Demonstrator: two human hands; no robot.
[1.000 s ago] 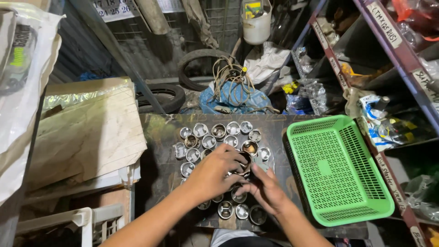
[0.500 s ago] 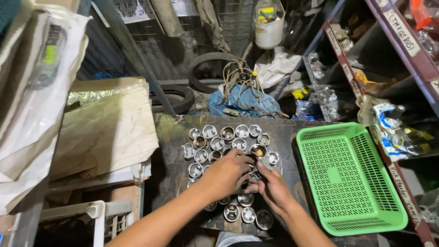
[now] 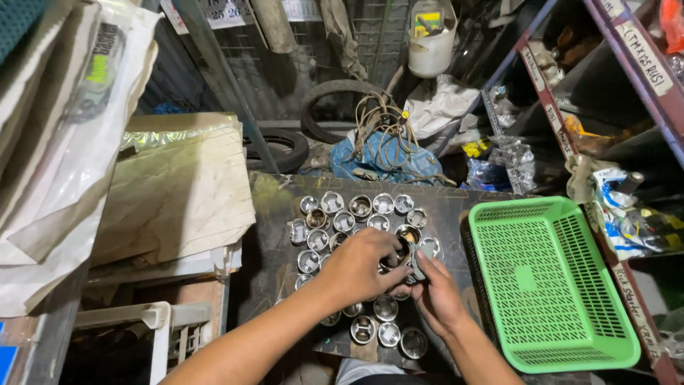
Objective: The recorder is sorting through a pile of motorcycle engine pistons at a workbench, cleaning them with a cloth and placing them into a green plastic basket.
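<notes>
A dark table (image 3: 274,214) carries a green plastic basket (image 3: 548,285) at 3 o'clock and rows of metal pistons (image 3: 356,207) at centre. Both hands meet over the rows — the left hand (image 3: 360,267) curled down, fingers pinching one piston (image 3: 403,251); the right hand (image 3: 436,296), at 5 o'clock, cupping it from beneath.

The left hand (image 3: 360,267) and right hand (image 3: 434,296) cover several metal cups (image 3: 360,208) at centre frame (their grip unclear). The green basket (image 3: 552,285) runs off the lower right edge.
</notes>
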